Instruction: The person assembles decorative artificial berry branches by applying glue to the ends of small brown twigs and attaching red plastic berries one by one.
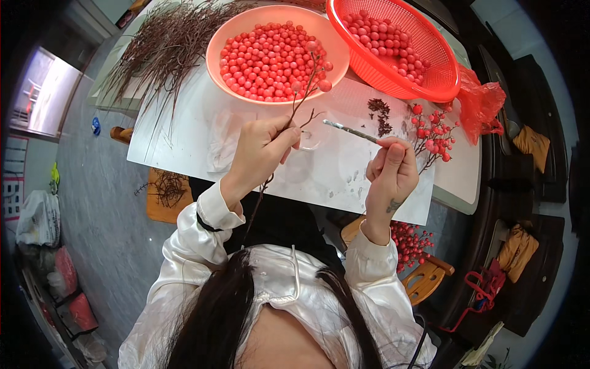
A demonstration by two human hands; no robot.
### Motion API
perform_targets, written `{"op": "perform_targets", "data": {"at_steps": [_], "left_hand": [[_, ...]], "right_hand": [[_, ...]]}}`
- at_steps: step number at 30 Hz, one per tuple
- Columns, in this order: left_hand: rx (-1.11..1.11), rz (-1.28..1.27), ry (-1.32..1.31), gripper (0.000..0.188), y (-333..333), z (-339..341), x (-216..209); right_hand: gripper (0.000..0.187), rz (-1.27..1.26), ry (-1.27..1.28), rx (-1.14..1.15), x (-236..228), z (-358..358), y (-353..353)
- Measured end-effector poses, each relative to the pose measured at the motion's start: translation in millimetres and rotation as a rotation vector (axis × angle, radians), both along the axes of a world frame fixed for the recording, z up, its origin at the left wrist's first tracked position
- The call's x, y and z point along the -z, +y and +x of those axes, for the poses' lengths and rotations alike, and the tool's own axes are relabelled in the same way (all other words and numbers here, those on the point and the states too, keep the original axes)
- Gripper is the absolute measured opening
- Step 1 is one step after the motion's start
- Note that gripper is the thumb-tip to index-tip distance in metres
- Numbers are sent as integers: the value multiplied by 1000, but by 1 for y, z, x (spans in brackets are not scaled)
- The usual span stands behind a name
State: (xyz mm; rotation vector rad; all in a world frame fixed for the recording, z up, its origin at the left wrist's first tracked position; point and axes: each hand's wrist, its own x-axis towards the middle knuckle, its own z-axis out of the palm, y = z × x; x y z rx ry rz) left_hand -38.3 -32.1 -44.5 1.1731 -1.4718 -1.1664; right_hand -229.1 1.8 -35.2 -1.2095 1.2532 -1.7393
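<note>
My left hand (264, 147) pinches a thin brown branch (305, 93) above the table. A few red berries sit on its upper twigs, one bare side twig points right, and the stem hangs down below my wrist. In my right hand (394, 166) is a slim dark stick (353, 131) with a whitish tip, gripped between thumb and fingers. That tip points left toward the bare twig and is apart from it. Just behind the branch stands a pale pink bowl (214, 46) full of loose red berries (264, 61).
A red plastic basket (442, 58) with more berries stands back right, beside a red plastic bag (482, 104). Bare brown branches (166, 46) are heaped back left. Dark bits (381, 117) and a berry spray (433, 136) lie right on the white table (178, 141). Stools flank it.
</note>
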Motion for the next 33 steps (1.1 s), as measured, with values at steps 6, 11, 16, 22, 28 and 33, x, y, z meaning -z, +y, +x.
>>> {"op": "perform_targets", "data": {"at_steps": [6, 11, 16, 22, 28, 33], "left_hand": [[65, 84, 21, 20, 1, 8, 1], [74, 70, 2, 20, 0, 7, 3], [88, 88, -6, 20, -1, 8, 1], [97, 98, -8, 20, 0, 8, 2], [104, 104, -4, 21, 1, 11, 3], [95, 124, 47, 22, 4, 13, -4]], "right_hand": [[28, -30, -72, -21, -9, 1, -11], [28, -15, -87, -108, -11, 4, -12], [29, -16, -134, -127, -14, 4, -9], [29, -22, -151, -134, -14, 5, -9], [28, 5, -84, -98, -5, 8, -14], [28, 80, -96, -103, -1, 8, -15]]}}
